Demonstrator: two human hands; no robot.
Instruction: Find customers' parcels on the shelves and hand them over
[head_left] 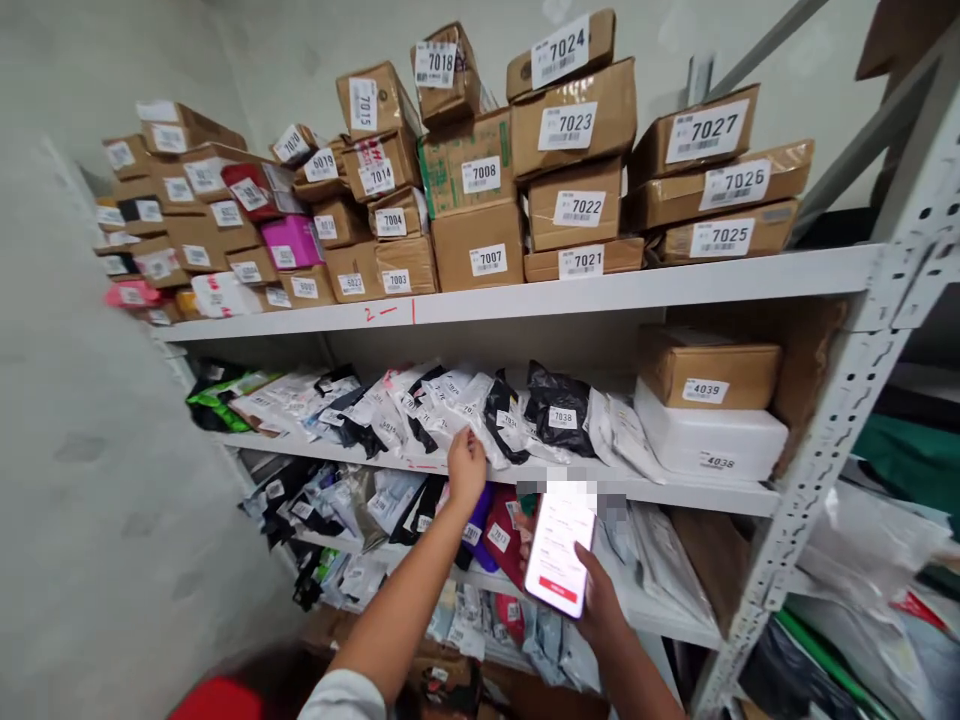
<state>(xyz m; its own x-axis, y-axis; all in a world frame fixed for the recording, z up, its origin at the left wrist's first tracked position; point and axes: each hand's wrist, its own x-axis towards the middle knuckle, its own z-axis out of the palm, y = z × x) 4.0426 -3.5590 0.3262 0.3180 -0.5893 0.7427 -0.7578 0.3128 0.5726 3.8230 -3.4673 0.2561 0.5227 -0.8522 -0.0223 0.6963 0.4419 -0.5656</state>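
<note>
My left hand [466, 468] reaches to the middle shelf, its fingers closed at the lower edge of a white mailing bag [472, 405] with a number label. More labelled bags lean in a row on both sides, among them a black mailing bag [561, 390] marked 7038. Lower and to the right, my right hand [596, 590] holds a smartphone [559, 560] upright, thumb over the right edge of its lit screen. The screen shows lines of small text and a red button at the bottom. Behind the phone lies a dark red bag [498, 538] on the shelf below.
Labelled cardboard boxes [480, 245] are stacked along the white top shelf [525, 292]. A brown box [712, 362] sits on a white box [709, 435] at the right. A perforated metal post [814, 440] bounds that side, and a red object [217, 698] shows at bottom left.
</note>
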